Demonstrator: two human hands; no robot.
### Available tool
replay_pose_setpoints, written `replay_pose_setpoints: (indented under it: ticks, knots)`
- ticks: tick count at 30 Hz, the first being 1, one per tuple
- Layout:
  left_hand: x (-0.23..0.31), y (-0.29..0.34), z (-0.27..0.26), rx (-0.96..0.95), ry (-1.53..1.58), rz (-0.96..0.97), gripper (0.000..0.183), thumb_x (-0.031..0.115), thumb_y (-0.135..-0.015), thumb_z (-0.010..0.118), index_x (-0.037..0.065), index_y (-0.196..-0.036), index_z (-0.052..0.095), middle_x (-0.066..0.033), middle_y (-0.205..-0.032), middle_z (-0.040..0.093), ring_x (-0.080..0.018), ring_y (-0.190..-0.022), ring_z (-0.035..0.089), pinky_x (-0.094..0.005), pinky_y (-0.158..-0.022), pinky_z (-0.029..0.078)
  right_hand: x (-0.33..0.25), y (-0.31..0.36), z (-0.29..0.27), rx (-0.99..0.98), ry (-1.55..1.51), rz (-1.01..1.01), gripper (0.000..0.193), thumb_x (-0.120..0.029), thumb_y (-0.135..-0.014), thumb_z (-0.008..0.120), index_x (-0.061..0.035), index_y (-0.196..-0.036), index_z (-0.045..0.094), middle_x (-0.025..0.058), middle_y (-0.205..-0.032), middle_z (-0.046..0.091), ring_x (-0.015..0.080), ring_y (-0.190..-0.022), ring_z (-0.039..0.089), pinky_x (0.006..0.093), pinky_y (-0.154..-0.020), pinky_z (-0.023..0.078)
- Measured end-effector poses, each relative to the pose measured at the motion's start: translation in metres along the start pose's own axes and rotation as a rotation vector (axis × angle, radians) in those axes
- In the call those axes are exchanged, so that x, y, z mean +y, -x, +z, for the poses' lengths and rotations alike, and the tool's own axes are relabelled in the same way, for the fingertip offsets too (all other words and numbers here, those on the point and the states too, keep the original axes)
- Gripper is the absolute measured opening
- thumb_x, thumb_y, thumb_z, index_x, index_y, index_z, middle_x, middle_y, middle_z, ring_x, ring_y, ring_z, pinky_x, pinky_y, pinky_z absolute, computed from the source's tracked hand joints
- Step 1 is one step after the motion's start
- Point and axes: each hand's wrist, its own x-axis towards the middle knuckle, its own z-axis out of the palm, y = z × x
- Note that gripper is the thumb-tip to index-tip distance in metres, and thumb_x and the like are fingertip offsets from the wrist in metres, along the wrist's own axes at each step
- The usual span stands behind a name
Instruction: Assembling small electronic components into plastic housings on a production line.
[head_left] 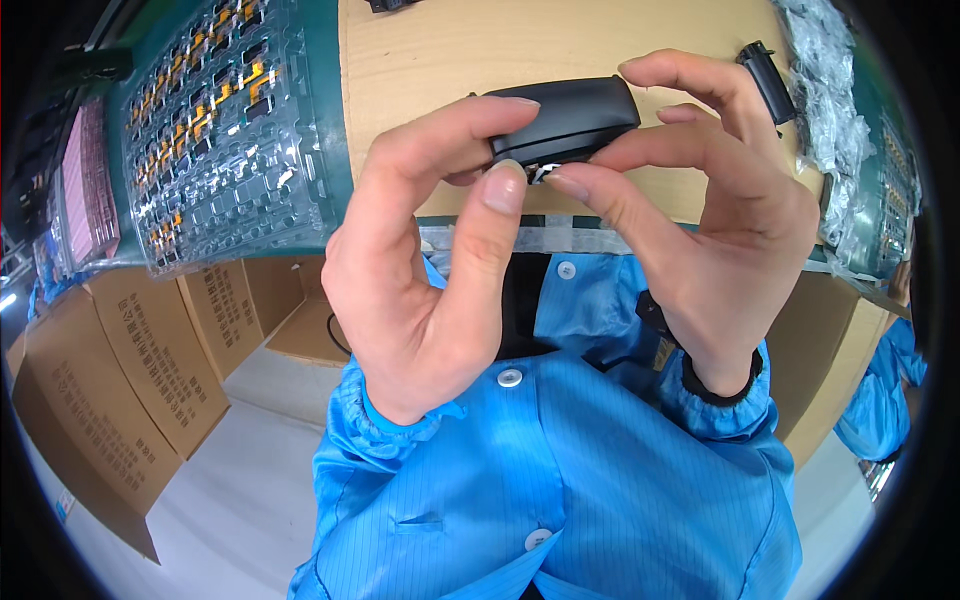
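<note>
Casing [570,112] at one o'clock, held aloft: smooth, matte black, a rounded oblong with a lengthwise seam. Clamped at its left end by the left hand [410,250], at eleven o'clock, forefinger over the top, thumb beneath. Gripped toward the right end by the right hand [735,205], at two o'clock, with the thumb tip at thin white and dark wires [545,172] along the lower edge; too hidden to tell of any pinch on a strand. Judging by the pose, probably at a stage of tucking or arranging wires; seems to call next for a steady left hold, small right-fingertip pushes and care against trapping a strand.

Toward six o'clock, glossy blue smock [455,490], finely striped. Beyond the casing, at twelve, flat tan cardboard [420,50] over a green bench [325,60]. At ten, clear moulded plastic tray [290,190] with pockets bearing black-and-orange flexible parts [262,78]. At two, elongated black part [767,85], then crinkled clear plastic bags [835,110]. Toward nine, stiff brown cartons [100,400]. Near four, another person's shiny blue sleeve [880,400].
</note>
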Motion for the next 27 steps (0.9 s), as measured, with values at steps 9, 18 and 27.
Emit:
replay_pose_setpoints:
  ticks: [9, 18, 27]
  knots:
    - [-0.014, -0.011, -0.005, -0.139, 0.100, 0.152, 0.045, -0.005, -0.085, 0.066, -0.006, -0.127, 0.050, -0.0139, -0.109, 0.066, -0.0172, -0.101, 0.060, -0.0283, -0.088, 0.047, -0.030, -0.010, 0.000, -0.038, 0.133, 0.124, 0.019, 0.002, -0.065, 0.085, -0.0009, -0.080, 0.074, 0.0088, -0.102, 0.066, 0.0176, -0.101, 0.059, 0.0341, -0.086, 0.045]
    - [-0.010, -0.013, -0.005, -0.148, 0.404, 0.017, 0.052, -0.004, -0.086, 0.064, -0.008, -0.133, 0.044, -0.0197, -0.119, 0.062, -0.0224, -0.109, 0.061, -0.0308, -0.096, 0.046, -0.016, 0.000, 0.011, 0.135, -0.407, 0.392, 0.031, 0.005, -0.075, 0.080, 0.0002, -0.100, 0.062, 0.0070, -0.093, 0.067, 0.0143, -0.086, 0.064, 0.0275, -0.081, 0.049]
    - [0.002, -0.011, 0.011, 0.093, 0.425, -0.169, 0.034, -0.003, -0.090, 0.063, -0.005, -0.124, 0.055, -0.0078, -0.097, 0.068, -0.0081, -0.090, 0.058, -0.0197, -0.082, 0.043, -0.016, 0.002, 0.020, 0.021, -0.763, 0.718, 0.013, -0.012, -0.093, 0.067, 0.0007, -0.097, 0.066, 0.0092, -0.091, 0.071, 0.0114, -0.076, 0.064, 0.0271, -0.068, 0.051]
